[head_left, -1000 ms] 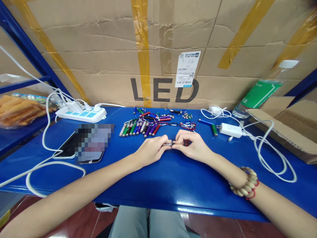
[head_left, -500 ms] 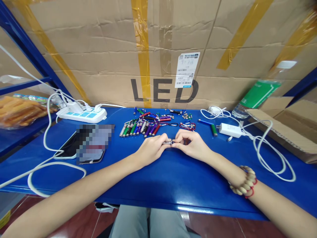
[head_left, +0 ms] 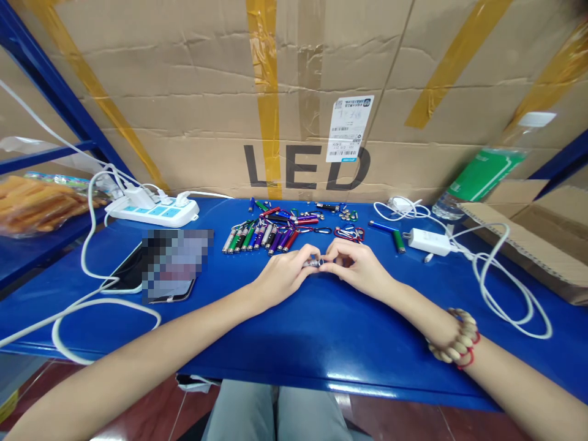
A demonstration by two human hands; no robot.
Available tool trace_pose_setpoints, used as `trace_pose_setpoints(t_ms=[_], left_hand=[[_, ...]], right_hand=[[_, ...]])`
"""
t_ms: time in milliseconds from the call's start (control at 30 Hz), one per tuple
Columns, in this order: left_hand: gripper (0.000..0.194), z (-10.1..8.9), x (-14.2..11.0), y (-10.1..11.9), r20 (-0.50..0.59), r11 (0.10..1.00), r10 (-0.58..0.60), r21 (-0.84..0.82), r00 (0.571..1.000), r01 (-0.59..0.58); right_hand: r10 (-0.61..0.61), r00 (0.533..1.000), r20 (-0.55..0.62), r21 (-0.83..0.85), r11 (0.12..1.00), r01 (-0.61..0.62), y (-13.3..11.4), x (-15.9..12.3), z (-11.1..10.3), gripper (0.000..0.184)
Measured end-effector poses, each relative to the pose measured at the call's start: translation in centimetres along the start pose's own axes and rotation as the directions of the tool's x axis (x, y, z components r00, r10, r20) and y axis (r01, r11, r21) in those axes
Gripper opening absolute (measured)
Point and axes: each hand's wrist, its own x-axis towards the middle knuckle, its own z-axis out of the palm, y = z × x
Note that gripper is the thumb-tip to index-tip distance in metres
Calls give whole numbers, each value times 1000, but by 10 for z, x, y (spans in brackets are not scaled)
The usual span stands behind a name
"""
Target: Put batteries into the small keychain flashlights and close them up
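Between my hands, over the blue table [head_left: 294, 334], is a small silver flashlight part [head_left: 314, 263], mostly covered by fingers. My left hand [head_left: 285, 274] pinches its left end. Thumb and fingers of my right hand [head_left: 351, 264] are closed on its right end, where a dark ring shows. Just behind my left hand lies a row of mini keychain flashlights [head_left: 257, 237] in silver, green, black, blue, purple and red. Several carabiner clips [head_left: 349, 233] lie behind my right hand, with small button cells [head_left: 320, 216] further back.
A blue tube and a green tube [head_left: 397, 240] lie right of my hands, beside a white charger [head_left: 429, 242] with looped cable. Two phones [head_left: 122, 269] and a power strip [head_left: 160, 212] are at left. A bottle [head_left: 487, 174] and an open carton [head_left: 519, 245] stand at right. A large cardboard box [head_left: 206, 110] forms the back.
Both hands stay in nearly the same place. The fingers have shifted slightly, and more of the silver part shows between them now.
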Motion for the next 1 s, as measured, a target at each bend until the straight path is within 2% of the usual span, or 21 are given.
trace_pose_setpoints(t_ms=[333,567,733,867,1000], left_hand=[[15,-1,1,0,-10,996,-45,71,999,45],[12,0,1,-1,-35,993,-66,93,997,69],[11,0,2,0,-38,993,-66,99,997,70],[14,0,1,0,-56,992,-75,98,996,80],[23,0,2,1,-72,989,-91,107,993,98]], right_hand=[[40,999,28,-75,996,-38,3,0,2,24],[76,997,23,-187,980,-71,-3,-1,0,21],[106,991,79,-300,951,-78,-8,0,-2,24],[169,981,93,-445,888,-111,-11,-1,-2,30],[285,959,0,-629,746,-221,-12,-1,-2,49]])
